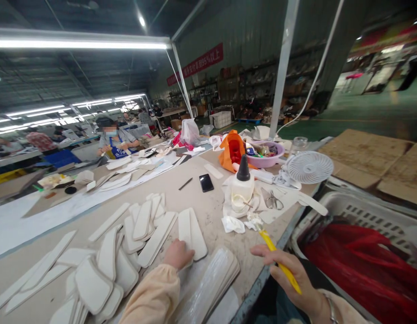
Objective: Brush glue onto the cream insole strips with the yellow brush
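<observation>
My left hand (178,254), in a peach sleeve, has its fingers closed at the near end of a flat white strip (184,223) with rounded corners. Another white strip (197,238) lies fanned out beside it. My right hand (292,270) grips a brush (274,249) by its yellow handle, with the bristle end pointing away from me. That end is smeared white and rests near a crumpled white tissue (233,224). Behind it stands a white squeeze bottle (242,182) with a black nozzle. A stack of strips partly under clear film (211,281) lies between my hands.
Loose white pieces (93,281) cover the left of the table. A phone (206,182), scissors (274,201), a small fan (309,167) and a pink basin (265,155) lie farther back. At right, a grey crate (350,202) holds red cloth. A co-worker (115,141) sits across.
</observation>
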Motion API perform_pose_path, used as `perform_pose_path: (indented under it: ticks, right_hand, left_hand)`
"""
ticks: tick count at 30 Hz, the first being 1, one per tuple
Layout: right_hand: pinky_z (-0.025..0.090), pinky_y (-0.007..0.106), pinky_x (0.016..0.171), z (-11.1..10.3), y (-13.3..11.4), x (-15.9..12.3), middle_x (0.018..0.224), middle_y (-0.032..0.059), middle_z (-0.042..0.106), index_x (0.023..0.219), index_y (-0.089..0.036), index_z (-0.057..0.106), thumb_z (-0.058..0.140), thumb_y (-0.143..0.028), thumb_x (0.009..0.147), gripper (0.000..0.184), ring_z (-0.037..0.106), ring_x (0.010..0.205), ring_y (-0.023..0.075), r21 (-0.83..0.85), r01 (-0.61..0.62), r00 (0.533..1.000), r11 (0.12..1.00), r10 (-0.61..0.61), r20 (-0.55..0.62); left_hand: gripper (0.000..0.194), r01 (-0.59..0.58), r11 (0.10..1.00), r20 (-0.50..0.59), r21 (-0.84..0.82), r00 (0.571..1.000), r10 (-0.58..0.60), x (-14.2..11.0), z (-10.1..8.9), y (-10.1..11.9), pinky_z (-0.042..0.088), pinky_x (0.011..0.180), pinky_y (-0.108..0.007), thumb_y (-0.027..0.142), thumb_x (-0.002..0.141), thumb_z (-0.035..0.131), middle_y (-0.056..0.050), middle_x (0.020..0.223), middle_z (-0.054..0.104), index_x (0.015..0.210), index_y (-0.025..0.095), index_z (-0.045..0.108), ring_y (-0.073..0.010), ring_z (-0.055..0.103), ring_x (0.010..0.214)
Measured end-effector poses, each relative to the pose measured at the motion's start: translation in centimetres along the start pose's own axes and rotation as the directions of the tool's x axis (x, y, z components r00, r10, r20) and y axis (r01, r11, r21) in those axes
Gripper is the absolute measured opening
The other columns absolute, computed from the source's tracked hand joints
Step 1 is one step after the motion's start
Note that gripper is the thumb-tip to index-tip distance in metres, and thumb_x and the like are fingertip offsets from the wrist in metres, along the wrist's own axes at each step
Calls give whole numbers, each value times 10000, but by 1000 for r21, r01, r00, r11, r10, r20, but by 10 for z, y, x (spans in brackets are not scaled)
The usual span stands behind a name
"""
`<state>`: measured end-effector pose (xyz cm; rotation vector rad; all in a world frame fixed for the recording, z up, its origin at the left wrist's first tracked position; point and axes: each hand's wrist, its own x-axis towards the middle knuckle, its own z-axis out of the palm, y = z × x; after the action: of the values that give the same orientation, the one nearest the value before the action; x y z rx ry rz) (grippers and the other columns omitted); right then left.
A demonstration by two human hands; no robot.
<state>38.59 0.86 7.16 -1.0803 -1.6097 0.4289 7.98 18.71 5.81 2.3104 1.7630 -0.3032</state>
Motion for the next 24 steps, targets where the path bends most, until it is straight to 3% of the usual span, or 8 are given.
perform_pose_path:
  ticks: [9, 15, 20, 24]
  right_hand:
    - [520, 301, 915, 3, -8, 3, 1087, 47, 700, 999, -270, 560, 542, -189, 874, 150, 656, 1033, 186, -65, 68, 997, 996, -66, 32]
    - [534, 296, 880, 5, -11, 4, 1073, 62, 701, 984, -254, 566, 555, -164, 853, 160, 664, 1009, 190, -63, 93, 995, 994, -91, 30]
    - [538, 325, 874, 6, -12, 3, 1097, 80, 695, 984, -249, 570, 568, -162, 836, 172, 660, 1020, 212, -72, 101, 994, 992, -98, 51]
    - [542, 340, 872, 5, -10, 1, 1083, 80, 698, 981, -252, 571, 585, -165, 831, 174, 660, 1019, 221, -89, 105, 994, 991, -101, 46]
  left_hand:
    - [342, 26, 1000, 9, 3, 1000, -26, 3, 6, -8, 434, 897, -387, 422, 844, 548, -106, 1034, 651, 973, 119, 640, -210, 606, 972]
    - [329, 94, 996, 14, 8, 995, -94, 5, 10, -4, 455, 898, -421, 434, 875, 546, -81, 1046, 642, 985, 132, 615, -206, 599, 981]
    - [327, 138, 990, 2, -17, 990, -138, 8, 5, -3, 480, 874, -415, 412, 892, 536, -77, 1034, 644, 1049, 132, 597, -200, 611, 962]
    - [292, 165, 986, 3, -39, 986, -165, 7, -5, -10, 490, 839, -396, 410, 897, 526, -51, 939, 656, 953, 139, 618, -184, 619, 900]
